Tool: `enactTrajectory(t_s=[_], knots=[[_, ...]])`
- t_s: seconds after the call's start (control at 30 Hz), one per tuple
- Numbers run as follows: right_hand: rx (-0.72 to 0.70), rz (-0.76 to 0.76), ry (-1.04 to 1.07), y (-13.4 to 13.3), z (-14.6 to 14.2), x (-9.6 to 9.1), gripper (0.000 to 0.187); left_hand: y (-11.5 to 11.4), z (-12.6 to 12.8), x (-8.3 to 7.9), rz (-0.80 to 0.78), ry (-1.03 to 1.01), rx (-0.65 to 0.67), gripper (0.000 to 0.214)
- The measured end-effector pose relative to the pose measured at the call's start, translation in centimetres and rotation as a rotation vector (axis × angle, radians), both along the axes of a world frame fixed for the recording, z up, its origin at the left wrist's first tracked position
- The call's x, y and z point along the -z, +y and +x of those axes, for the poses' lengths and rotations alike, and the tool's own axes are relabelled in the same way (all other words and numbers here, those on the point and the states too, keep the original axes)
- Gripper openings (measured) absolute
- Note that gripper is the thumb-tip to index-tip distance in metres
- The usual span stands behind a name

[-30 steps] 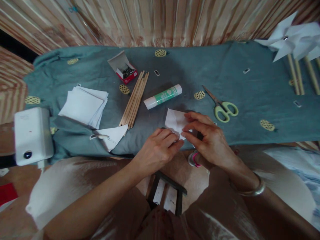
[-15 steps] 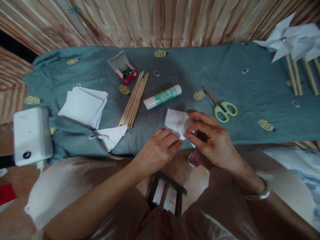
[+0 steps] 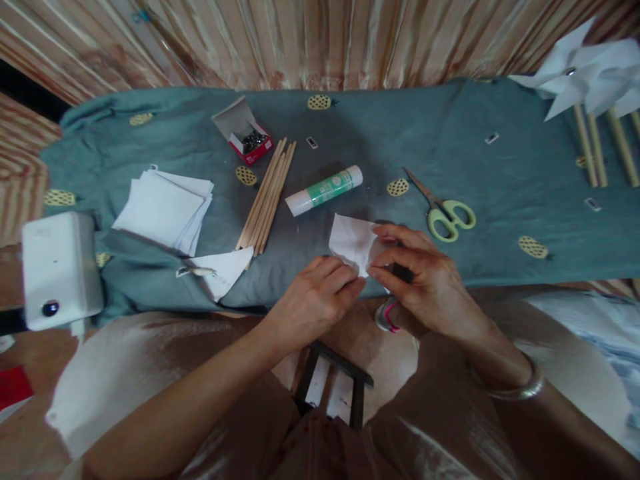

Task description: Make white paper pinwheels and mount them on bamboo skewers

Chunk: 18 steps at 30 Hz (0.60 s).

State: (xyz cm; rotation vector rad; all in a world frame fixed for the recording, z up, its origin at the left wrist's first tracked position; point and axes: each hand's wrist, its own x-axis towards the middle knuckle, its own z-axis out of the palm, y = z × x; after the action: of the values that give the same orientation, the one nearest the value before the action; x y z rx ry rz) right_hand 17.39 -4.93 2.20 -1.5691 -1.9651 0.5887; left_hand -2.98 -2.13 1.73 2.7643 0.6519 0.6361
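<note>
A small white sheet of paper (image 3: 350, 237), partly folded or curled, is held between both hands at the table's front edge. My left hand (image 3: 320, 293) is closed on its lower left side, the fingertips curled under and partly hidden. With thumb and fingers, my right hand (image 3: 415, 273) pinches the paper's right side. Just beyond the paper lies a glue stick (image 3: 327, 190) with a green label. Green-handled scissors (image 3: 443, 210) rest to the right of it, closed. A bundle of thin wooden sticks (image 3: 267, 200) lies to the left.
Left on the teal cloth (image 3: 425, 127) are a stack of white paper (image 3: 160, 210), a loose paper piece (image 3: 223, 273), an open red box of metal pins (image 3: 253, 141) and a white device (image 3: 60, 267). Finished paper pinwheels (image 3: 590, 73) on sticks lie far right. A curtain (image 3: 330, 40) hangs behind.
Both hands keep nearly the same hold on the paper. The view has shifted very slightly; nothing on the table has visibly moved.
</note>
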Motion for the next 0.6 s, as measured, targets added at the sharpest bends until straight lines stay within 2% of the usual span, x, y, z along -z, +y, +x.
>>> enactTrajectory(t_s=[0.33,0.6], knots=[[0.002,0.020,-0.013,0.06,-0.14,0.05,0.009,-0.06,0.04,-0.09,-0.030,0.075,0.007,0.018],[-0.008,0.039,-0.030,0.01,-0.14,0.07,0.008,-0.08,0.00,-0.09,-0.039,0.043,0.009,0.020]])
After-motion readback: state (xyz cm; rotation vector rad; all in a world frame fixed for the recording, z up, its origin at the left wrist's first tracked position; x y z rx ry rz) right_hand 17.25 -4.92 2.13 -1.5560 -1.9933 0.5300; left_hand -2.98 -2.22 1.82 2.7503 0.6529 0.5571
